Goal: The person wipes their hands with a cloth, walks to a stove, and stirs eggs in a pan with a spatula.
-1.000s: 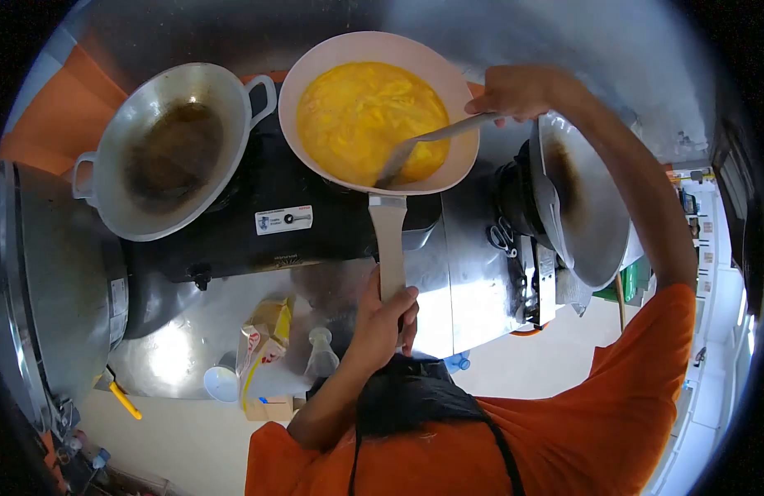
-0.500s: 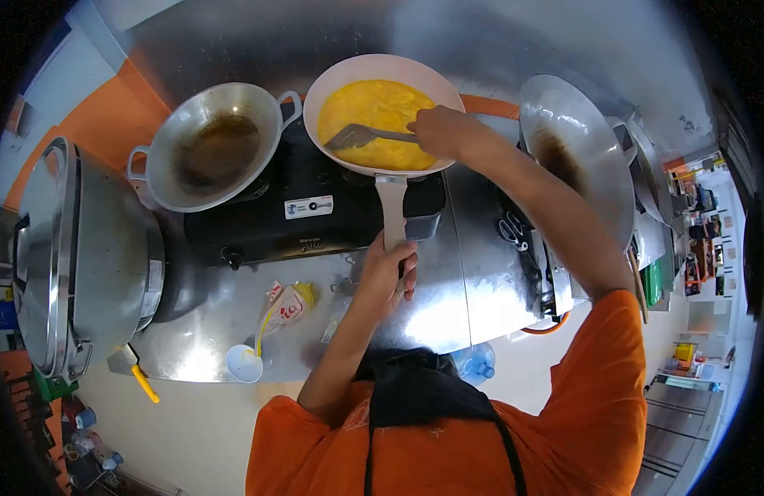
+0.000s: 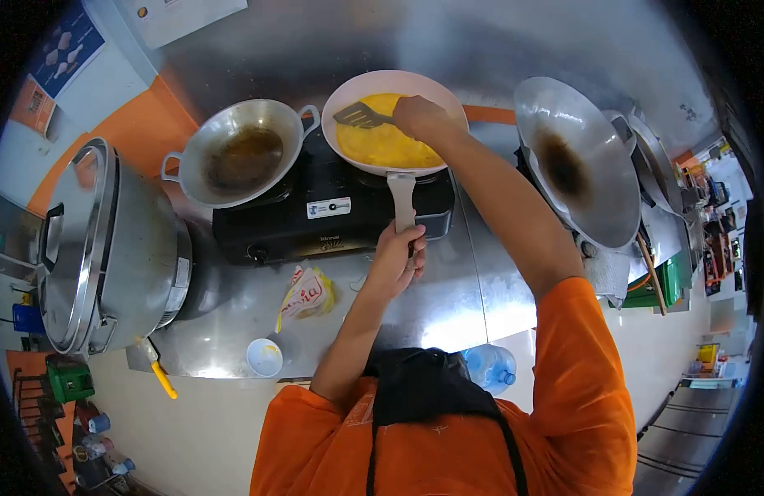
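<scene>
A light-coloured frying pan (image 3: 452, 112) sits on the black gas stove (image 3: 382, 219), with its handle toward me. Yellow egg (image 3: 382, 149) covers much of its bottom, partly set by the look of it. My left hand (image 3: 396, 258) is wrapped round the pan's handle (image 3: 402, 202). Above the pan, my right hand (image 3: 423, 120) grips a dark slotted spatula (image 3: 361, 116), whose blade lies at the egg's upper left edge.
On the stove's left burner stands a two-handled wok (image 3: 198, 169). A larger wok (image 3: 601, 165) is at the right, a big steel pot (image 3: 142, 248) at the left. A plastic packet (image 3: 307, 293), a small white cup (image 3: 264, 357) and a yellow-handled scraper (image 3: 163, 380) lie along the front.
The spatula blade has moved up from the egg's lower left to its upper left edge, turning as it went. My left hand stays on the handle. The whole view has shifted slightly.
</scene>
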### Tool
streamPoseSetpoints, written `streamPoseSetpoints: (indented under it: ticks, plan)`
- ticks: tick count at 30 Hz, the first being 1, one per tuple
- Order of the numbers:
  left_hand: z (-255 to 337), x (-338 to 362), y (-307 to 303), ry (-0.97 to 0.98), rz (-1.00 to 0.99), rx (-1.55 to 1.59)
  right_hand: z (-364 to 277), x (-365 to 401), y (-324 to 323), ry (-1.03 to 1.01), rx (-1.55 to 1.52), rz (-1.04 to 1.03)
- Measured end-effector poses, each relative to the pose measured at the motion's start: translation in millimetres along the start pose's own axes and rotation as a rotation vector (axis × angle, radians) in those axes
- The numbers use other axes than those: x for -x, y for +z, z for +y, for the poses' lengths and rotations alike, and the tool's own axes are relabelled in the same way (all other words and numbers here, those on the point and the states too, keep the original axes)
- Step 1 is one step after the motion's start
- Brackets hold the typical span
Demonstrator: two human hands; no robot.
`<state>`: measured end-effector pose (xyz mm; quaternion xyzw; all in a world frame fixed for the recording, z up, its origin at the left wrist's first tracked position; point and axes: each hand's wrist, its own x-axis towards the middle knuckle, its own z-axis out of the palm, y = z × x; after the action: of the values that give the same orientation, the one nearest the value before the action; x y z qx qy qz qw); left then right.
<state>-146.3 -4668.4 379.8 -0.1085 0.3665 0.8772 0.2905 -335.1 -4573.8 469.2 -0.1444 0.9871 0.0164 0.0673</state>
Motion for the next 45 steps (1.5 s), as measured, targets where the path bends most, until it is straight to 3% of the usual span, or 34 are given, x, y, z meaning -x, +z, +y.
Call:
streamPoseSetpoints:
  ticks: [2, 5, 8, 11, 14, 17, 20, 23, 27, 38, 41, 45]
  plan:
    - [-0.3, -1.1, -1.3, 0.0, -0.008, -0.01, 16.5, -18.1, 15.7, -0.029, 0.102, -0.037]
    - [-0.9, -2.9, -3.1, -0.011, -0.011, 0.005, 46.9, -31.9, 23.6, -0.237, 0.367, -0.139]
    - [-1.4, -3.8, -3.3, -0.008, -0.017, 0.017, 57.0, -10.7, 5.1, 0.257, -0.64, -0.239]
    - [-1.6, -3.3, -4.2, 0.004, -0.032, 0.023, 62.3, 33.1, -24.8, 0.029, -0.435, -0.177]
    - [-2.5, -2.7, -3.9, 0.01, -0.022, 0.03, 62.9, 74.1, -45.3, -0.018, -0.408, -0.218]
    - [-3.4, -2.9, -4.4, 0.018, -0.025, 0.04, 84.7, 91.8, -31.0, -0.247, -0.149, 0.019]
    - [-6.5, -4.9, -5.7, 0.02, -0.018, 0.044, 96.9, 117.8, -25.4, -0.32, -0.224, 0.075]
    - [-8.3, -6.0, -6.9, 0.029, -0.021, 0.058, 80.5, 154.4, -46.9, -0.201, -0.154, 0.021]
    - [-6.0, -3.5, -4.4, 0.03, -0.009, 0.048, 83.5, 160.5, -28.6, -0.152, -0.118, 0.096]
    - [-4.9, -2.9, -5.0, 0.015, -0.003, 0.013, 53.7, 97.5, -11.7, -0.038, -0.113, 0.093]
    - [-3.0, -0.2, -3.5, 0.013, -0.003, -0.017, 56.9, 66.7, -2.8, -0.152, -0.058, 0.154]
    - [-0.4, 1.3, -2.2, 0.004, -0.006, -0.03, 54.8, 32.2, 4.4, -0.122, -0.053, 0.168]
